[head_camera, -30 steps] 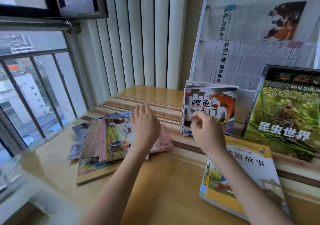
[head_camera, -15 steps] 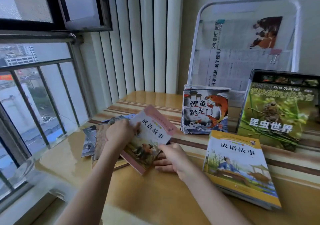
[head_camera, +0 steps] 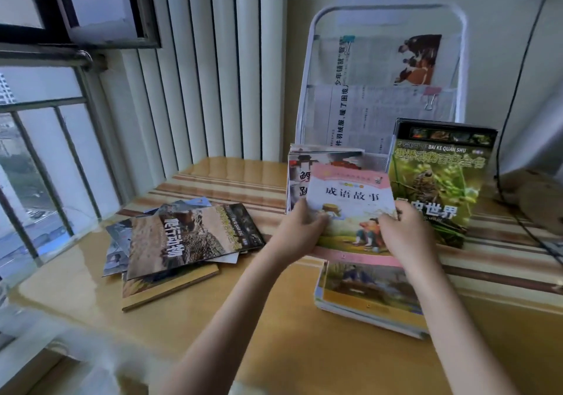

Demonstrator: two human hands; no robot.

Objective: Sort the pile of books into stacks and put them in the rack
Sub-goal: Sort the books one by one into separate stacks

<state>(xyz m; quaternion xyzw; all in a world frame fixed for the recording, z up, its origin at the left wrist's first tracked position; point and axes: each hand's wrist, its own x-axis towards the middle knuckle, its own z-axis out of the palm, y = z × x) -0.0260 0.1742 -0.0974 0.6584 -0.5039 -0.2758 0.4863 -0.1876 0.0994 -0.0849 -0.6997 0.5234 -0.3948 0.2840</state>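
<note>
Pink-bordered book: being held tilted above the yellow-covered stack, left hand gripping its left edge, right hand gripping its right edge, fingers curling behind the cover.

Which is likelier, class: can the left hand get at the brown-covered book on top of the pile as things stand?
Probably not at once: the left hand and right hand both grip the pink-bordered book. Nothing lies on the brown-covered book, so once freed, likely yes.

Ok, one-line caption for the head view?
Both hands, left and right, hold a pink-bordered storybook above the yellow-bordered stack, in front of the white rack.
</note>
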